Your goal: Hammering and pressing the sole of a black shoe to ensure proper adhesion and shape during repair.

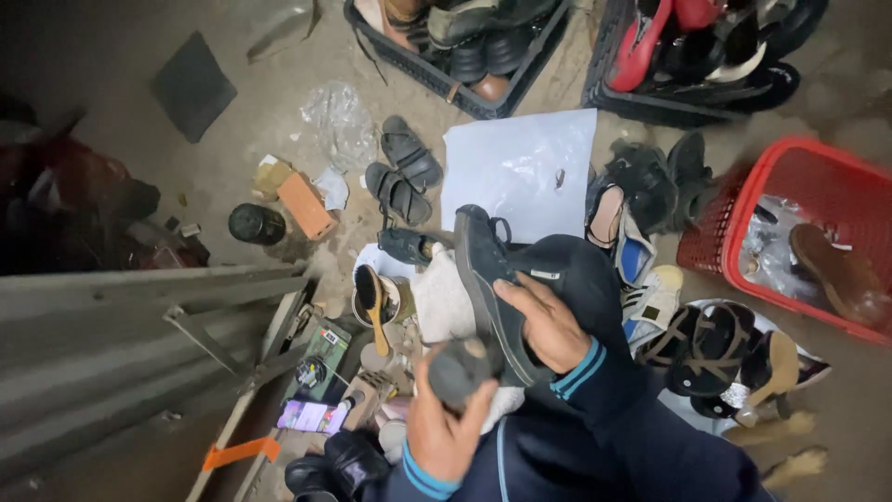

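Note:
My right hand [550,327] grips a dark lace-up shoe [483,270] by its side, sole edge turned toward me, over my lap. Just below the shoe, my left hand [444,429] holds a round dark grey object [462,368], which is close to or touching the shoe's lower end. Both arms wear dark blue sleeves with light blue cuff stripes. A white cloth [442,299] lies under and behind the shoe.
A wooden-handled brush [373,299] rests on an open tin. Black sandals [405,169] and a white sheet [520,167] lie beyond. Two black crates of shoes [465,51] stand at the top, a red basket [818,177] right. A phone [312,416] lies near a corrugated metal sheet [111,344].

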